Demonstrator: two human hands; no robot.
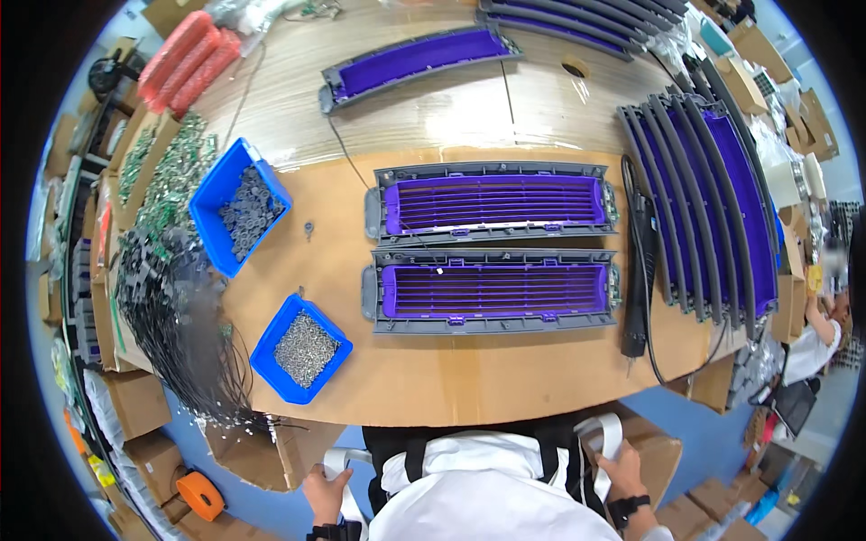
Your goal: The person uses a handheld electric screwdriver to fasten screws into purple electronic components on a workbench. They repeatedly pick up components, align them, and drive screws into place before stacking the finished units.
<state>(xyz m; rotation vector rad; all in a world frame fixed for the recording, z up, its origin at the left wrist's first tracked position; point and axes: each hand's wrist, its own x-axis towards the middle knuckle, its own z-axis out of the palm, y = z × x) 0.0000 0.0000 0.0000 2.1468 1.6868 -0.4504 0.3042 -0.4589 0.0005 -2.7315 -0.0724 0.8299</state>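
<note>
My left hand [325, 493] is closed round a white strap [337, 462] at my left side, below the table edge. A matching white band [612, 435] is pinched in my right hand [622, 472] at my right side. Dark bands circle both wrists. In front of me, two long grey panels with purple slatted middles lie one behind the other: the nearer panel [496, 290] and the farther panel [496, 205]. Neither hand touches them. A black electric screwdriver [639, 279] with a cable rests to their right.
On the left stand a blue bin of dark plastic parts [203, 209], a blue bin of screws [268, 341], a heap of black wires [180, 334] and green circuit boards [185, 153]. Stacked purple-grey panels [704, 207] lie right; another panel [419, 63] lies farther back. Another person's arm [819, 323] shows far right.
</note>
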